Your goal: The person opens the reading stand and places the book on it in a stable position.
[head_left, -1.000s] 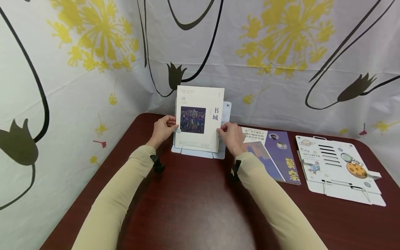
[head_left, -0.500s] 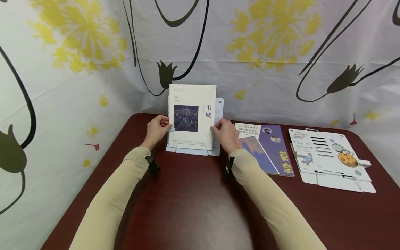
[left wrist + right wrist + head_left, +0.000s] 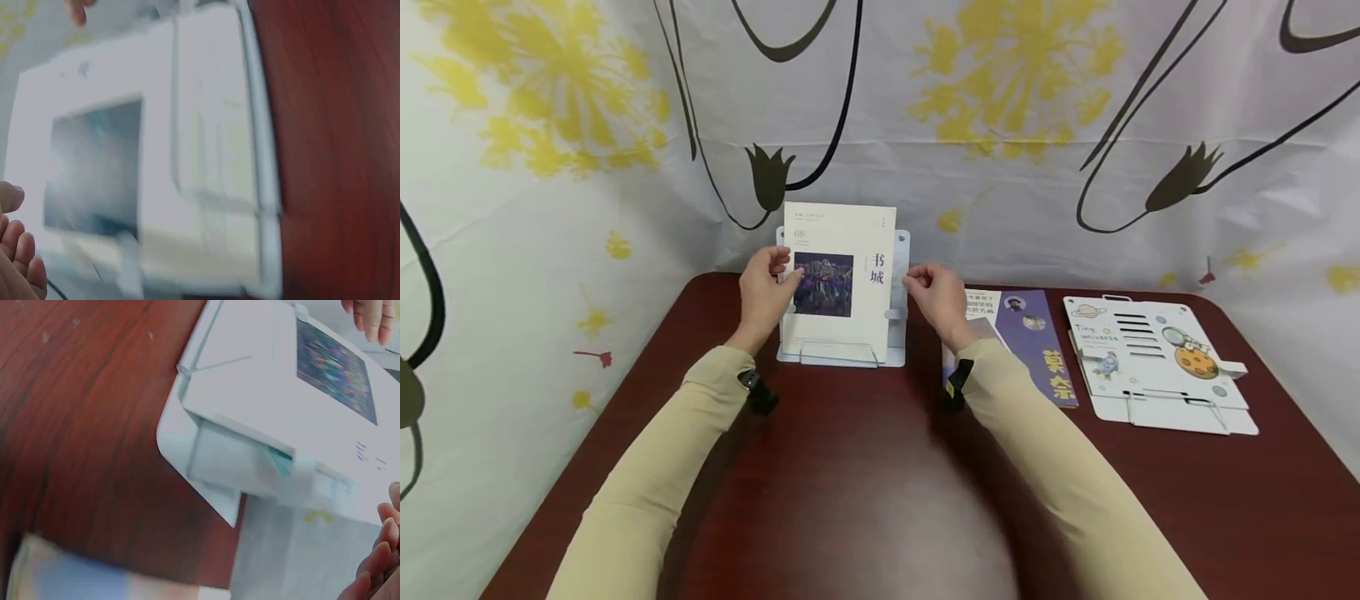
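Observation:
A white book (image 3: pixel 872 233) with a dark square picture leans upright on a pale blue book stand (image 3: pixel 898 333). The stand's wire holder (image 3: pixel 838 360) crosses the lower front of the book. My left hand (image 3: pixel 763 296) is at the book's left edge, thumb before the cover and fingers spread loosely; in the left wrist view its fingertips (image 3: pixel 25 250) hold nothing. Just off the right edge is my right hand (image 3: pixel 938 300), fingers loosely bent, with nothing visible between them. Below it, a side clip (image 3: pixel 895 314) of the stand sticks out past the book.
To the right lies a purple and white book (image 3: pixel 1037 342), partly hidden by my right forearm. Farther right is a white book stand (image 3: pixel 1157 358) with space drawings, lying folded on the dark red table (image 3: pixel 850 483). A patterned cloth (image 3: pixel 1000 192) hangs behind.
Both hands have let go of the book's sides and risen slightly; the right has drawn off to the right. The book stays on the stand. The head view has turned right.

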Action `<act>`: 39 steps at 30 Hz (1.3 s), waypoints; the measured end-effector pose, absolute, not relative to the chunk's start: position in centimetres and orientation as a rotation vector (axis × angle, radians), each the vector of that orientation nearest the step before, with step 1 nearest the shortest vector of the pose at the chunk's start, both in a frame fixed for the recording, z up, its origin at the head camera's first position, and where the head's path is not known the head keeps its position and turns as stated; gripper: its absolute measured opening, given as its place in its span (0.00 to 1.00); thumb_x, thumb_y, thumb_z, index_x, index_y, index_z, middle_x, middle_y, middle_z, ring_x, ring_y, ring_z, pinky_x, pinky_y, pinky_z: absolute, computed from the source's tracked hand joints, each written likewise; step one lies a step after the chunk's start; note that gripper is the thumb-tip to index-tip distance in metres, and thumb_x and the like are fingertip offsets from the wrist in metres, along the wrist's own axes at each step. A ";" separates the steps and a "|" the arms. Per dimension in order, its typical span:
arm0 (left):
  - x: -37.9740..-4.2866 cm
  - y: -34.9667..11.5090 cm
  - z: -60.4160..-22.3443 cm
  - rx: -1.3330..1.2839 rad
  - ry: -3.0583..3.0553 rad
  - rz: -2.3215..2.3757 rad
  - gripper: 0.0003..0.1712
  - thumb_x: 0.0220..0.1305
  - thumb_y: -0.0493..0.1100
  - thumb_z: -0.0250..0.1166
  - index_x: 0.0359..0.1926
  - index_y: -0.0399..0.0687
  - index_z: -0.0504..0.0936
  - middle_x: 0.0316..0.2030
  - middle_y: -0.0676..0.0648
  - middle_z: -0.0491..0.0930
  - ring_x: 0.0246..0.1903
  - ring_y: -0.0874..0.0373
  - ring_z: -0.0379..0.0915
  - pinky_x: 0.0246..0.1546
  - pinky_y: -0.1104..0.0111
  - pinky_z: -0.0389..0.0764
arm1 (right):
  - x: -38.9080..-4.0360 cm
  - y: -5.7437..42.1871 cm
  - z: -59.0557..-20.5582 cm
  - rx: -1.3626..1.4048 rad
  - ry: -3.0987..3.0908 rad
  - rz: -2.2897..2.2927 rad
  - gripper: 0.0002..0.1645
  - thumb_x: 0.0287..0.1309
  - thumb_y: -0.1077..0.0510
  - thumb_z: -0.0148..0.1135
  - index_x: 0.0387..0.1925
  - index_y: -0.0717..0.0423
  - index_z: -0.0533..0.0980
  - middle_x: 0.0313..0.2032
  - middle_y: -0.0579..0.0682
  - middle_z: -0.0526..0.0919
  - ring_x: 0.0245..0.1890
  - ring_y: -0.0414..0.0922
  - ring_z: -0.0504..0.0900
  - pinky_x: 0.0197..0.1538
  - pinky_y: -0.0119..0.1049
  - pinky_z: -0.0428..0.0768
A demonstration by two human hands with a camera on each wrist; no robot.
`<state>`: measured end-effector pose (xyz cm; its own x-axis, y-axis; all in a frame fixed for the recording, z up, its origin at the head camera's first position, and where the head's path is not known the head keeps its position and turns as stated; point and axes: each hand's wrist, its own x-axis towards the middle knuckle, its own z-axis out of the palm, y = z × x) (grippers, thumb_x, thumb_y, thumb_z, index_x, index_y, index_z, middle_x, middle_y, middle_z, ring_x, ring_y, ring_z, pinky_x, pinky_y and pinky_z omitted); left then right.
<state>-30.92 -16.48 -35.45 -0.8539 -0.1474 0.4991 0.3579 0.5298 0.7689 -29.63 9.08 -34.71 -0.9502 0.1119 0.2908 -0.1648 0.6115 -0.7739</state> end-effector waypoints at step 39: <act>-21.2 11.2 -40.2 -0.462 -2.389 -2.316 0.22 0.61 0.37 0.67 0.55 0.34 0.78 0.51 0.38 0.83 0.51 0.44 0.80 0.49 0.67 0.82 | -13.7 40.5 -37.5 -0.505 -2.430 1.156 0.23 0.65 0.52 0.60 0.51 0.68 0.75 0.25 0.21 0.73 0.26 0.23 0.75 0.30 0.19 0.78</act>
